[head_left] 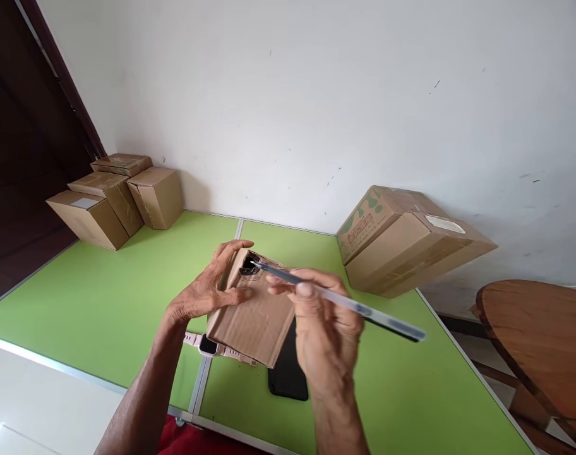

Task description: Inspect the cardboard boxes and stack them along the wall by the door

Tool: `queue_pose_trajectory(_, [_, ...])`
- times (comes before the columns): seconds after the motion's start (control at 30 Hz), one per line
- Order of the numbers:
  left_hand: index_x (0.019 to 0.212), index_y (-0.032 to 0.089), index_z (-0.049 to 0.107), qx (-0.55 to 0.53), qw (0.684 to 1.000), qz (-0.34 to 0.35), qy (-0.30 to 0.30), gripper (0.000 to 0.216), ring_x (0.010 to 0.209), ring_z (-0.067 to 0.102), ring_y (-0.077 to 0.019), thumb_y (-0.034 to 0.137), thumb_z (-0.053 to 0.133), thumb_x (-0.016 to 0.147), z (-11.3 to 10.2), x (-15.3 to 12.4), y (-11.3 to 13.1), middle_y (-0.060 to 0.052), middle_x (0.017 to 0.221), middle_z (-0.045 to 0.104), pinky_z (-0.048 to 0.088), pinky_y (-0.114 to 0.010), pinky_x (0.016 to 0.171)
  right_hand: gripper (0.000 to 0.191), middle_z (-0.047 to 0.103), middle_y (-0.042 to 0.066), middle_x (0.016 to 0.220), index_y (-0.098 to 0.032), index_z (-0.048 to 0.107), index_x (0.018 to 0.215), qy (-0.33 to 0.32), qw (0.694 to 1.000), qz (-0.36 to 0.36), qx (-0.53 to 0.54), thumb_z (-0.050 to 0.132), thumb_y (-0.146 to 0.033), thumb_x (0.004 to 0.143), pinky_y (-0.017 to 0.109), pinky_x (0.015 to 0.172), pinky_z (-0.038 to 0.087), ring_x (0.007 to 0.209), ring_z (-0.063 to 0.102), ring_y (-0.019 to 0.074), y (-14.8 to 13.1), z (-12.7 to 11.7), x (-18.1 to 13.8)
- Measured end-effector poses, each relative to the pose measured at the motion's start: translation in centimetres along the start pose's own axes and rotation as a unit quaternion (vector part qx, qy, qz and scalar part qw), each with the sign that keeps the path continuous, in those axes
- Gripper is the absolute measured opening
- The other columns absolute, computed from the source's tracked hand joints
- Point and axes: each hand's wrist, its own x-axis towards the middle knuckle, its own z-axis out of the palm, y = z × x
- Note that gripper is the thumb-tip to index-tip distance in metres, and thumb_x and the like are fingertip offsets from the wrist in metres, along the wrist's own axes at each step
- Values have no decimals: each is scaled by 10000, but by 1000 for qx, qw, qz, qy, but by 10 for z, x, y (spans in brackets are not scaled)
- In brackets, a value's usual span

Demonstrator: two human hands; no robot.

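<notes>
The left hand [205, 291] grips a small brown cardboard box [254, 322] over the green table [103, 303]; the right hand [323, 322] pinches a slim clear-barrelled pen [345, 302], tip at a black patch [248, 265]. Apparently only that corner is worked; most of the face is plain.

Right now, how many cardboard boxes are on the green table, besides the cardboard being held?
6. Far left: a front box, a middle box, a right-hand box and a back box. Far right: a labelled box in front of a printed box. Others may be hidden behind.
</notes>
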Motion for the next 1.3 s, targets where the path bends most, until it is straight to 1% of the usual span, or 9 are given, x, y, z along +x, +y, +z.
queue_pose_trajectory(0.07, [1578, 328, 418, 6, 1000, -1, 11, 760, 1508, 414, -367, 362, 765, 903, 0, -2, 0, -96, 1609, 400, 397, -572, 1258, 88, 832, 14, 1034, -282, 804, 1085, 18, 999, -10, -33, 757, -329, 1028, 336, 836, 640, 871, 801, 170, 11, 14, -6])
queue_pose_trajectory(0.17, [1563, 318, 420, -1, 1000, -6, 15, 757, 1478, 434, -355, 361, 769, 893, 2, -3, 1, -101, 1584, 395, 417, -552, 1238, 77, 814, 13, 1010, -271, 787, 1065, 37, 996, -22, -84, 743, -327, 1035, 282, 769, 613, 825, 767, 145, 20, 14, -12])
queue_pose_trajectory(0.37, [1542, 330, 428, -15, 1000, 8, 12, 757, 1480, 416, -339, 331, 771, 867, 5, -2, 0, -88, 1568, 383, 395, -537, 1245, 63, 787, -2, 948, -255, 772, 1023, 40, 989, -47, -133, 726, -295, 1035, 239, 687, 583, 689, 693, 102, 16, 7, -16])
queue_pose_trajectory(0.47, [1544, 322, 426, -9, 1000, 20, 15, 761, 1499, 392, -343, 327, 764, 862, 6, -4, -1, -92, 1571, 387, 384, -534, 1250, 57, 794, 7, 975, -252, 766, 1027, 43, 988, -52, -141, 716, -278, 1036, 239, 679, 584, 684, 685, 101, 15, 9, -17])
queue_pose_trajectory(0.63, [1547, 314, 431, -6, 1000, 14, 18, 769, 1467, 422, -343, 321, 775, 860, 6, -4, -1, -88, 1558, 398, 412, -514, 1221, 59, 767, -1, 896, -251, 759, 1011, 24, 980, -78, -184, 706, -272, 1027, 246, 713, 598, 716, 688, 116, 13, 11, -15])
queue_pose_trajectory(0.83, [1547, 332, 427, -7, 1000, 6, 16, 759, 1447, 442, -346, 342, 778, 874, 6, -4, 1, -85, 1569, 393, 434, -509, 1210, 72, 802, 19, 944, -260, 765, 1033, 14, 981, -61, -184, 694, -271, 1036, 240, 655, 580, 664, 666, 113, 10, 7, -18])
queue_pose_trajectory(1.03, [1560, 341, 421, -13, 1000, -8, 19, 751, 1453, 449, -358, 374, 758, 889, 4, -5, 1, -86, 1580, 394, 445, -538, 1215, 88, 766, 9, 853, -224, 749, 957, 85, 975, -60, -197, 733, -288, 1015, 230, 566, 570, 573, 667, 104, 10, -3, -17])
queue_pose_trajectory(1.13, [1566, 344, 422, -10, 1000, -13, 21, 754, 1472, 439, -368, 385, 766, 895, 3, -6, 1, -87, 1598, 391, 433, -551, 1234, 124, 758, 5, 817, -210, 735, 944, 96, 974, -61, -196, 731, -306, 1022, 239, 537, 566, 525, 650, 101, 10, 1, -12])
queue_pose_trajectory(1.3, [1575, 339, 419, -17, 1000, -12, 17, 745, 1513, 412, -381, 410, 762, 918, 1, -9, -1, -92, 1641, 367, 459, -548, 1226, 184, 784, 33, 948, -220, 692, 966, 124, 978, -85, -147, 710, -389, 1038, 263, 553, 563, 678, 718, 148, -2, 1, 13])
